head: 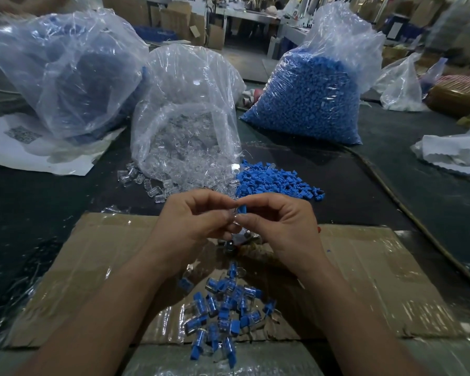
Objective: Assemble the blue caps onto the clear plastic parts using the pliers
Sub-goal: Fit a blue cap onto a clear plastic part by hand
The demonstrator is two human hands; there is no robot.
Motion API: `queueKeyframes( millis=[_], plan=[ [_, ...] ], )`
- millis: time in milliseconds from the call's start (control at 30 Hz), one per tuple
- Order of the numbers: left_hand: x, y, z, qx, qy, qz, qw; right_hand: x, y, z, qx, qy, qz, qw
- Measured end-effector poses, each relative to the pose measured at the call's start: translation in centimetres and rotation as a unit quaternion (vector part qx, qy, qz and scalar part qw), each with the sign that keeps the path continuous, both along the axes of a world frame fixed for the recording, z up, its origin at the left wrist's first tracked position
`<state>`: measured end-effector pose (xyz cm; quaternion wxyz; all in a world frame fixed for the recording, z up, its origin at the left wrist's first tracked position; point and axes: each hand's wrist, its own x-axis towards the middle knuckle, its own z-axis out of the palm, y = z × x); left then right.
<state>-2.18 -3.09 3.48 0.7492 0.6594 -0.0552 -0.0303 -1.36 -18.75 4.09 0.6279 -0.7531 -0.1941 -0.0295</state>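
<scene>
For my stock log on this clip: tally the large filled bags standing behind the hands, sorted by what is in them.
Bag of clear parts: 1
Bag of blue caps: 1
Bag of dark bluish contents, too blurred to name: 1
Total: 3

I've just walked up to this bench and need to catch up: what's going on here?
A person pinches a blue cap in the right hand and what looks like a clear plastic part in the left hand, holding them together over a cardboard sheet. Pliers lie half hidden beneath the hands. Finished pieces are piled nearer the person; loose blue caps and an open bag of clear parts sit beyond.
</scene>
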Motion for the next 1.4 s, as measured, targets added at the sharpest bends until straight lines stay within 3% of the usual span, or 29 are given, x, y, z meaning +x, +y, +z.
queueKeyframes(
  millis=[100, 500, 700, 1200, 1300, 1400],
  plan=[
    [0.0, 0.0, 0.2, -0.041, 0.019, -0.015, 0.999, 0.0, -0.1, -0.2, -0.022, -0.020, -0.014, 0.999],
    [0.1, 0.0, 0.0, 0.018, 0.000, 0.028, 0.999, 0.2, 0.1, -0.8, -0.071, -0.087, 0.003, 0.994],
    [0.2, 0.2, 0.2, -0.065, 0.047, -0.010, 0.997, 0.4, 0.0, -1.0, -0.082, -0.134, -0.019, 0.987],
    [0.4, 0.3, -0.3, -0.042, 0.052, -0.026, 0.997, 0.4, -0.1, -1.1, -0.144, -0.177, -0.032, 0.973],
    [0.4, 0.4, -0.6, -0.025, 0.048, -0.022, 0.998, 0.3, -0.1, -0.8, -0.173, -0.164, -0.023, 0.971],
    [0.6, 0.5, -0.8, -0.022, 0.047, -0.007, 0.999, 0.6, -1.2, -0.2, -0.220, -0.091, -0.042, 0.970]
  ],
)
